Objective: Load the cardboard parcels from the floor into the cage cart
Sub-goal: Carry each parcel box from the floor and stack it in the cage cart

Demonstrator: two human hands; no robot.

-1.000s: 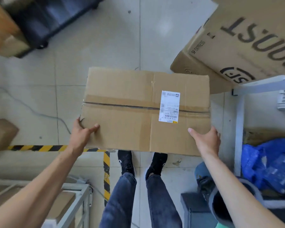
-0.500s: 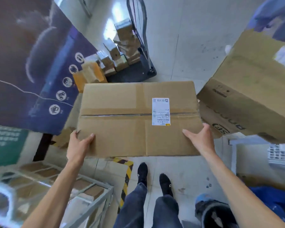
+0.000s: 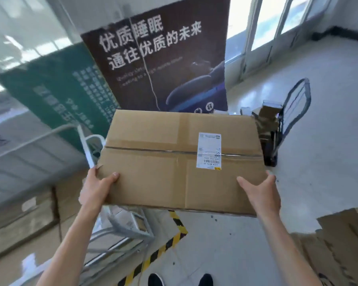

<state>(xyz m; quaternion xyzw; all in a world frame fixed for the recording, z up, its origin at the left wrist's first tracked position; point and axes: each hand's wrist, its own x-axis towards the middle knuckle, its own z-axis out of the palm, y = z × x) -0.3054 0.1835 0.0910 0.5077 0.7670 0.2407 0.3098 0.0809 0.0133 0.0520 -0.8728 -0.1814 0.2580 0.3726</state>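
A flat brown cardboard parcel [image 3: 153, 162] with a white shipping label and a taped seam is held up in front of me, clear of the floor. My left hand [image 3: 97, 186] grips its near left corner, thumb on top. My right hand [image 3: 260, 188] grips its near right corner the same way. The cage cart [image 3: 91, 145], a grey-white metal frame, stands at the left, partly behind the parcel and my left arm; brown boxes [image 3: 29, 213] show behind its bars.
A dark poster [image 3: 163, 58] and a green board [image 3: 60, 96] stand behind the parcel. A black hand trolley [image 3: 293, 112] with small boxes is at the right. More cardboard [image 3: 343, 244] lies lower right. Yellow-black floor tape [image 3: 174, 234] runs below the parcel.
The view has swung up and left, from the floor to the poster and cart. The parcel has stayed level in both hands and now sits higher, beside the cage cart.
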